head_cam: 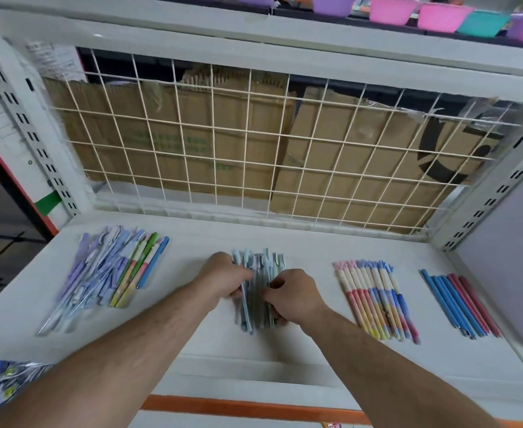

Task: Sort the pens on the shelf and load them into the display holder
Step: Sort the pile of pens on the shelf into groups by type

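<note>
Partly beneath left hand, right hand: pens

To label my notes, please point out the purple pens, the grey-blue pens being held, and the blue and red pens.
purple pens [99,267]: head view, middle of the pile.
grey-blue pens [255,313]: head view, the lower barrels.
blue and red pens [453,304]: head view, a blue barrel.

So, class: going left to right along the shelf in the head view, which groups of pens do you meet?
Purple pile → grey-blue bundle → pastel pens → blue and red pens.
</note>
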Action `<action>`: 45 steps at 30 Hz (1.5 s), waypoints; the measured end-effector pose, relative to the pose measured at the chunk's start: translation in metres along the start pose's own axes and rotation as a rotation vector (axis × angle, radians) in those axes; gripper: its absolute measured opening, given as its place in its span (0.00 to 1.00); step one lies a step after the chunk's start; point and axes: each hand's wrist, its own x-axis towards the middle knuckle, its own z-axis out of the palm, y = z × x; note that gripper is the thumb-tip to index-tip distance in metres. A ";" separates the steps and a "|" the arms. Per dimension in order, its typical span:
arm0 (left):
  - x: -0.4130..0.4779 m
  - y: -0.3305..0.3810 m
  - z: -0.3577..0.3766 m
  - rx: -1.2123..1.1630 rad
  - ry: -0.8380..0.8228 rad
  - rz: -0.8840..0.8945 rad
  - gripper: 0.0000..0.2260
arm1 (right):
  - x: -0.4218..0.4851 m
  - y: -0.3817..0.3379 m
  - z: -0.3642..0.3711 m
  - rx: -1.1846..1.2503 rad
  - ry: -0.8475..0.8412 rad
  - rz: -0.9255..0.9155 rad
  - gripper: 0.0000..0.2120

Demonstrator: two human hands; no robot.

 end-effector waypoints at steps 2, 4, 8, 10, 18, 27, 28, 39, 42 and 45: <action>0.002 0.002 0.000 0.022 -0.001 0.014 0.06 | -0.001 0.000 0.000 -0.003 -0.001 0.002 0.05; 0.002 0.003 0.001 0.048 -0.003 0.044 0.07 | -0.002 -0.001 -0.001 -0.004 0.000 -0.010 0.06; 0.003 0.001 0.001 0.225 0.058 0.119 0.09 | -0.006 -0.003 -0.002 -0.008 -0.011 -0.048 0.09; 0.002 -0.004 0.003 0.347 0.107 0.165 0.06 | -0.009 -0.002 -0.002 -0.003 -0.015 -0.059 0.08; -0.020 -0.017 0.013 0.407 0.250 0.202 0.10 | -0.021 0.012 -0.014 -0.192 0.084 -0.213 0.04; -0.067 -0.032 0.012 0.603 0.400 0.290 0.12 | -0.035 0.028 -0.014 -0.526 0.211 -0.528 0.09; -0.071 -0.035 0.011 0.607 0.410 0.295 0.12 | -0.037 0.029 -0.013 -0.529 0.204 -0.534 0.09; -0.069 -0.046 -0.041 0.809 0.549 0.244 0.15 | -0.047 0.010 0.001 -0.475 0.193 -0.526 0.07; -0.061 -0.047 -0.070 0.988 0.591 0.190 0.18 | -0.045 -0.005 0.019 -0.473 0.217 -0.517 0.05; -0.049 -0.051 -0.098 1.031 0.585 0.180 0.18 | -0.040 -0.020 0.038 -0.462 0.230 -0.515 0.06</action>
